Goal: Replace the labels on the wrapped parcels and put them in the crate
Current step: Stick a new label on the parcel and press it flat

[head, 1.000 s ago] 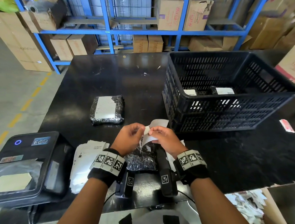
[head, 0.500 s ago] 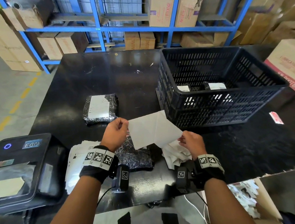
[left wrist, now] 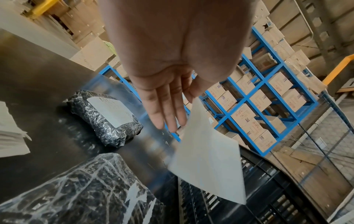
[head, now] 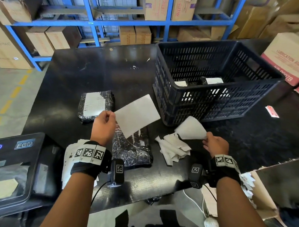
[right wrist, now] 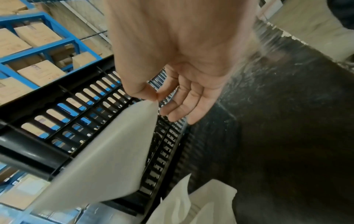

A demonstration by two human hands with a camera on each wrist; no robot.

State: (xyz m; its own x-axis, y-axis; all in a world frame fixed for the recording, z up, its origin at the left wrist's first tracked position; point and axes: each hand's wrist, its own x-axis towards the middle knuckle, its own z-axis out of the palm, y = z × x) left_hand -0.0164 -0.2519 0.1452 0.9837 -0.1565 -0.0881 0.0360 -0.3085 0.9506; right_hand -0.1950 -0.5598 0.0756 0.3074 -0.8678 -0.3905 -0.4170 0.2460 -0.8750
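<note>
Leftmost, a label stack [head: 70, 154] hides partly behind my wrist. My left hand [head: 103, 126] pinches a fresh label [head: 136, 115] over the near parcel [head: 131, 152]; my right hand [head: 216, 145] pinches a backing sheet [head: 190, 129]. Beyond, the crate [head: 214, 92] wall half-hides two parcels; their print is unreadable.

Left hand [head: 104, 124] is reaching forward at 11 o'clock, thumb and forefinger pinching a white sheet [head: 136, 115], other fingers [left wrist: 162, 112] hanging straight, while right hand [head: 216, 145] is sitting out at 1 o'clock, thumb and forefinger pinching a second sheet [head: 191, 129], remaining fingers [right wrist: 184, 109] loosely curled.
</note>
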